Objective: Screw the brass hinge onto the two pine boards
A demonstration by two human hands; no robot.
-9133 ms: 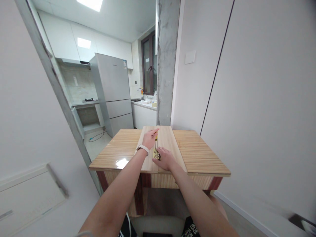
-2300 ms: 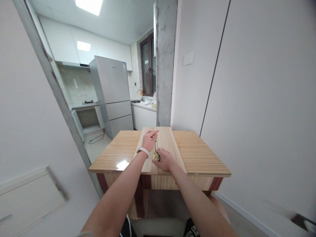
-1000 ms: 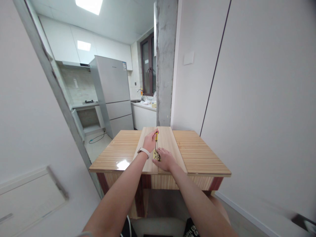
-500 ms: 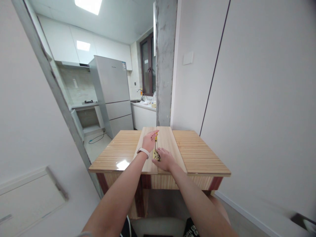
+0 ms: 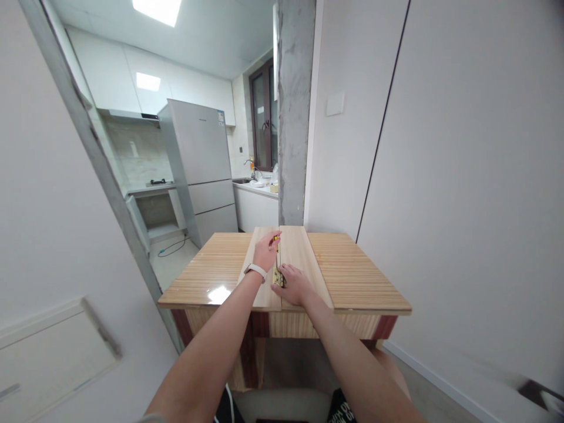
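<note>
While the right hand (image 5: pixel 296 284) lies flattened, thumb and fingertips at the hinge (image 5: pixel 277 278) on the seam between two pale boards (image 5: pixel 308 255), the left hand (image 5: pixel 265 251), beyond that hinge, holds a yellow-handled screwdriver (image 5: pixel 275 238) pointing toward it.

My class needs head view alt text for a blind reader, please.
The left hand holds a yellow screwdriver pointing at a gold hinge, partly covered by the right hand, on two pale boards atop a striped table.
</note>
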